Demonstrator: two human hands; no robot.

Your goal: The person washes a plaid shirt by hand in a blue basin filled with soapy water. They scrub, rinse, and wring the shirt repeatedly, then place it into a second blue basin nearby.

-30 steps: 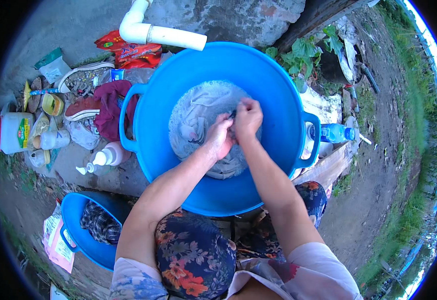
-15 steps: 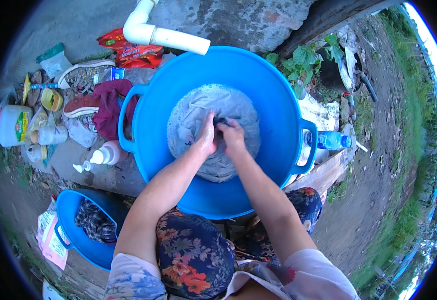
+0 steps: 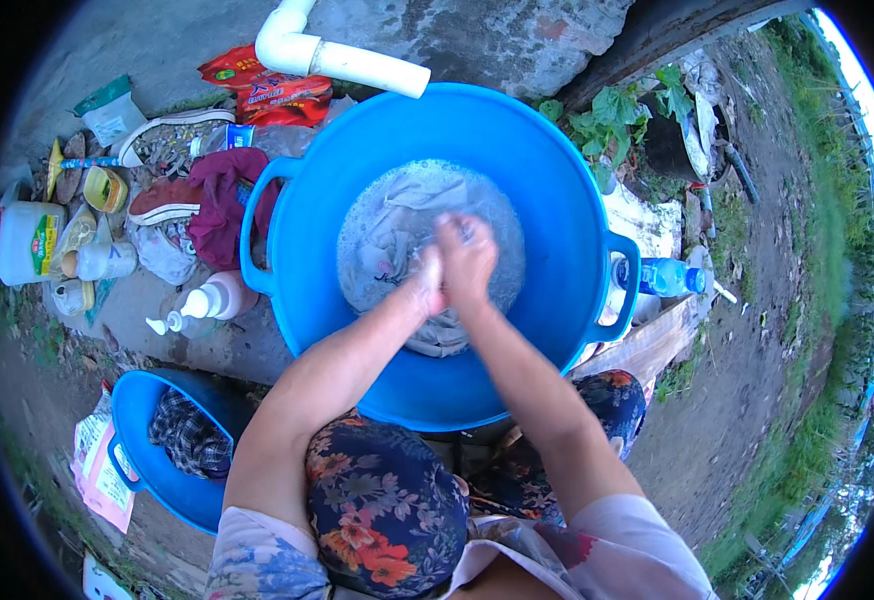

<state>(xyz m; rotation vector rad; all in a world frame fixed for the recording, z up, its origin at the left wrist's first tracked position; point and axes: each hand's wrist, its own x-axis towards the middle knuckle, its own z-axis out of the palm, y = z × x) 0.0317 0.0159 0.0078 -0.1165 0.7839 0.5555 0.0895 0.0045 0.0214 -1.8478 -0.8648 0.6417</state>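
Note:
My left hand (image 3: 427, 283) and my right hand (image 3: 469, 258) are pressed together over the middle of a large blue tub (image 3: 367, 145). Both are closed, the right one lying over the left and slightly smeared by motion. A small dark cloth is bunched between them, almost wholly hidden now by my fingers. Under my hands, soapy water in the tub holds a pale grey wet cloth (image 3: 402, 215), crumpled and partly sunk, with suds around its edge.
A white pipe (image 3: 372, 68) reaches over the tub's far rim. To the left stand a pump bottle (image 3: 219, 297), a maroon cloth (image 3: 222, 200) and a white jug (image 3: 32, 243). A smaller blue bucket (image 3: 137, 415) holds dark checked cloth. A blue-labelled bottle (image 3: 665, 278) lies right.
My right hand has turned and closed over my left. The dark cloth between them, plain to see before, is now mostly covered. The pale cloth and suds have shifted a little.

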